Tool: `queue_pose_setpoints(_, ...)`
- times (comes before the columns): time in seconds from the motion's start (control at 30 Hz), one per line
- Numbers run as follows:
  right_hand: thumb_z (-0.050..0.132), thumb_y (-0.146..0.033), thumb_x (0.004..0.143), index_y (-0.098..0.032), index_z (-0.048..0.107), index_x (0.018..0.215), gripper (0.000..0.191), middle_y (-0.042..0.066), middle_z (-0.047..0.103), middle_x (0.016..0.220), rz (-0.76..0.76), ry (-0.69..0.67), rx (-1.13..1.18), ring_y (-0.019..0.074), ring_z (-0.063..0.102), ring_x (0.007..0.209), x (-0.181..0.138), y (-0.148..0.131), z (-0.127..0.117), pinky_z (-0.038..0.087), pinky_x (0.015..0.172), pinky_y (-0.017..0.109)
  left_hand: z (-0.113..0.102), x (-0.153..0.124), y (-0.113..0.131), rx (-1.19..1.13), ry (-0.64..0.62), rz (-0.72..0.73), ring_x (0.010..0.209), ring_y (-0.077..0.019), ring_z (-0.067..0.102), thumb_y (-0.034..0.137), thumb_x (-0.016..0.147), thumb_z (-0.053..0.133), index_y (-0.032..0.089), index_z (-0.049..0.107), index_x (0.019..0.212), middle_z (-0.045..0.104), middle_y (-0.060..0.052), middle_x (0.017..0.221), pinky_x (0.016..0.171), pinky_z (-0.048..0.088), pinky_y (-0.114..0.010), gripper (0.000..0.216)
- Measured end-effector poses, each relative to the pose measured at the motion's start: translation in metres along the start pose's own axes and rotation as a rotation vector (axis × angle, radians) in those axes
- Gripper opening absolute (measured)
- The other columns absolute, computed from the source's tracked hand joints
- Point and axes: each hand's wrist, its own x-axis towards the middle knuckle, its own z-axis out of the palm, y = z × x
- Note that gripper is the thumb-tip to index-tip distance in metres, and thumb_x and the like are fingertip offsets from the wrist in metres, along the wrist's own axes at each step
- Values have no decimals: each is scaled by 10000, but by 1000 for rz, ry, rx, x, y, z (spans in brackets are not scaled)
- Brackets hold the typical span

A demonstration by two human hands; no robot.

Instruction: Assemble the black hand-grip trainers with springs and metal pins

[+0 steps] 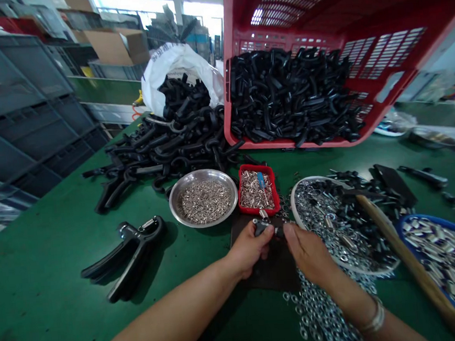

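My left hand (246, 250) pinches a small dark plastic part (262, 225) with a bit of bright metal at its upper end. Close beside it, the closed fingers of my right hand (309, 248) grip the right end of the same part, a black knob-like piece. My fingers cover much of it. Both hands are over a dark flat pad (272, 269). Just beyond them stands a red tray (257, 189) of small metal pins, with a blue-handled screwdriver (261, 180) lying in it. Left of that is a steel bowl (179, 212) of tiny metal pieces.
Assembled hand grip exercisers (127, 257) lie at the left. Black handles (170, 143) are heaped behind, near a tipped red crate (226, 97). At right are a white basin (296, 207) of hardware, a wooden stick (408, 261), a blue basin (402, 225) and loose nuts (321, 310).
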Motion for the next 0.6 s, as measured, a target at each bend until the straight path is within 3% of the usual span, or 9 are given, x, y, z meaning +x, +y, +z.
queue_pose_setpoints(0.07,253,-534,864,-151,593,916,515,135,651,875,-3,67,-27,236,603,795,-2,-1,0,455,656,342,0,0,1,-2,-30,-27,400,-21,304,540,585,659,184,376,791,410,92,555,391,247,-161,499)
queue_pose_setpoints(0.1,237,-553,859,-141,594,911,548,144,649,858,26,53,-5,240,602,785,-2,-1,0,454,652,346,0,0,2,4,-49,-36,400,-20,307,539,580,663,182,379,796,428,86,563,389,240,-160,504)
queue_pose_setpoints(0.2,73,-501,892,-171,594,696,648,80,609,587,138,-120,129,177,576,553,-4,0,-2,437,540,292,-1,0,2,28,-69,-47,401,-15,312,532,580,666,177,390,813,492,58,622,388,232,-159,506)
queue_pose_setpoints(0.23,88,-512,889,-177,595,690,640,75,611,593,140,-121,126,173,575,557,-4,1,-3,435,545,290,-2,1,2,23,-69,-54,400,-12,307,531,586,662,177,392,814,498,55,634,389,232,-158,500)
queue_pose_setpoints(0.33,288,-635,803,-166,609,859,571,124,643,856,95,30,38,234,588,787,-5,1,-4,430,674,342,-4,2,1,23,-110,-78,391,-16,290,528,598,652,184,393,795,433,85,577,391,236,-159,474)
queue_pose_setpoints(0.37,292,-659,785,-162,605,854,591,126,639,846,115,18,76,236,584,786,-6,0,-3,425,676,343,-4,2,1,45,-126,-79,391,-20,290,532,605,643,185,394,790,412,91,562,391,238,-162,465)
queue_pose_setpoints(0.47,91,-640,824,-184,535,573,685,33,508,471,348,-276,430,147,508,483,-11,-6,1,394,522,275,-3,-2,3,231,-98,-3,437,-41,365,534,623,622,177,426,824,467,63,607,427,298,-183,454)
queue_pose_setpoints(0.53,45,-642,821,-194,462,475,704,-16,380,374,519,-413,631,104,400,373,-15,-11,2,330,435,238,-2,-6,5,460,-52,113,559,-82,480,500,555,691,164,468,868,551,15,713,519,376,-212,510)
queue_pose_setpoints(0.6,46,-652,816,-192,447,450,711,-29,346,367,585,-475,706,90,356,351,-20,-13,-1,297,411,229,-3,-9,8,707,-33,225,696,-142,548,475,470,748,156,499,910,596,-20,799,606,415,-245,597)
